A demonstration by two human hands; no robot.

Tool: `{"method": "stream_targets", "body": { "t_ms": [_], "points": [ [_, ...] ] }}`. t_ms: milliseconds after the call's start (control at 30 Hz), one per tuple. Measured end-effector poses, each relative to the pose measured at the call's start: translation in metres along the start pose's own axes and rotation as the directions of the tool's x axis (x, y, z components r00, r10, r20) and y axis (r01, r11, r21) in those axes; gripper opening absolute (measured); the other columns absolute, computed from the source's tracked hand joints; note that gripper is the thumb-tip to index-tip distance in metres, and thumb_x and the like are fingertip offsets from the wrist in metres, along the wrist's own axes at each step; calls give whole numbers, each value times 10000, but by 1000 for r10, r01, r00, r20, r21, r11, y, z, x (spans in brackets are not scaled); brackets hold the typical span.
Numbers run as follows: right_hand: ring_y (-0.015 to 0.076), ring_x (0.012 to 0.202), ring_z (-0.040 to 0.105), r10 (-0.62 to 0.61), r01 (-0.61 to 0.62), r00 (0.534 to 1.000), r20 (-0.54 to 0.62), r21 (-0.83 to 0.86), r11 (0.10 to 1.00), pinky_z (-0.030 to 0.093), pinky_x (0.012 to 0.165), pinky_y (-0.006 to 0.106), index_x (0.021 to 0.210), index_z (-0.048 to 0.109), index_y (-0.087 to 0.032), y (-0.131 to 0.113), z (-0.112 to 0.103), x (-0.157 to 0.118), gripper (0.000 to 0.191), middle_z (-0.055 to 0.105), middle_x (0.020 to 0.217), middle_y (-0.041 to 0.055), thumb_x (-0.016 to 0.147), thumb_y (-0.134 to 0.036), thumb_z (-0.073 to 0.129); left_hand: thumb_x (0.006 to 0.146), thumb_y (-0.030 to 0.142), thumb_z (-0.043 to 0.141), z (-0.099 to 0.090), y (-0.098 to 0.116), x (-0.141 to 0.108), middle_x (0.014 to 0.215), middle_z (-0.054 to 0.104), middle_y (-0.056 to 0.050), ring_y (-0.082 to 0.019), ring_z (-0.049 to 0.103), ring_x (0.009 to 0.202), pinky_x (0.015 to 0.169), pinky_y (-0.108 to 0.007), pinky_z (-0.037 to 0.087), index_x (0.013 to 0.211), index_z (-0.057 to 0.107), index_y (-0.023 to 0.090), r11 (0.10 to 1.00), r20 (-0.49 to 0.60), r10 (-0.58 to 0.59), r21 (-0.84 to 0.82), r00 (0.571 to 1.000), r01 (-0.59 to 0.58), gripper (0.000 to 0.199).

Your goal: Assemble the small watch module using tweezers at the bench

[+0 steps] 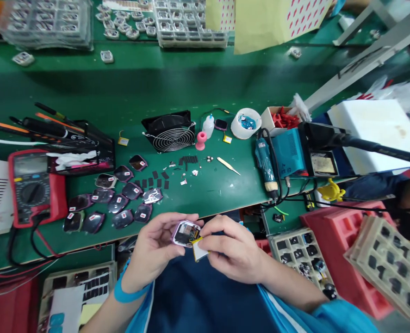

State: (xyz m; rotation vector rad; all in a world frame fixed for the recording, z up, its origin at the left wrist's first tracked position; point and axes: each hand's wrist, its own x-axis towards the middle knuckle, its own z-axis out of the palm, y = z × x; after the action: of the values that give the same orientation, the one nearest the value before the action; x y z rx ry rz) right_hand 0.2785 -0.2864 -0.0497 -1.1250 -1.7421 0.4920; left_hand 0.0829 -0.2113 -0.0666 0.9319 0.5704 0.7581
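Note:
In my left hand [156, 243] is a small purple watch case [182, 233], its inside facing up with electronic parts showing. My fingers and thumb grip it by its sides, just beyond the table's front edge. My right hand [231, 247] pinches a flat silver battery [200, 250] with yellow tape along its edge. The battery is tilted against the near right corner of the case; whether a wire joins them is hidden by my fingers. On the table to the left lie several dark watch faces [118, 202] with small labels, beside several black foam pieces [149, 181].
A black fan [168, 132], a pink bottle [201, 140], a white tub [245, 123] and a pointed stick [228, 165] stand or lie behind my hands. At left is a red multimeter [34, 187]. A teal electric screwdriver [265, 162] and a soldering station [290, 151] are at right.

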Motion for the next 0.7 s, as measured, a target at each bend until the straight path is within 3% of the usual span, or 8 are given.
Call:
{"method": "stream_targets", "body": {
  "t_ms": [200,367,600,700],
  "points": [
    [173,883,680,-12,12,1000,16,8,1000,612,772,318,1120,654,-179,2,1,-1,160,718,1008,74,1000,-95,591,762,374,964,4,-1,1,1126,798,-108,-229,785,986,848,-246,653,1137,800,258,996,-40,-55,-68,998,52,425],
    [162,853,684,22,-23,999,31,37,999,617,761,303,1128,662,-191,0,0,0,166,735,984,63,1003,-95,609,690,497,989,3,-7,0,972,802,-126,-255,783,878,764,-291,662,1112,806,212,979,-64,-184,-100,981,177,541],
    [136,834,723,169,-166,986,-8,149,975,620,750,239,1048,695,-193,-4,3,4,50,742,908,40,1023,-180,654,779,483,934,3,-13,-1,955,782,-102,-184,732,731,647,-225,620,1142,809,219,948,41,-227,-219,973,231,466],
    [130,790,713,220,-213,975,-18,173,962,612,722,236,1020,705,-191,-3,6,3,36,734,873,32,1017,-203,672,819,483,902,1,-15,-3,954,758,-84,-176,719,706,647,-251,633,1178,798,234,930,87,-250,-254,964,265,449]
  ]
}}
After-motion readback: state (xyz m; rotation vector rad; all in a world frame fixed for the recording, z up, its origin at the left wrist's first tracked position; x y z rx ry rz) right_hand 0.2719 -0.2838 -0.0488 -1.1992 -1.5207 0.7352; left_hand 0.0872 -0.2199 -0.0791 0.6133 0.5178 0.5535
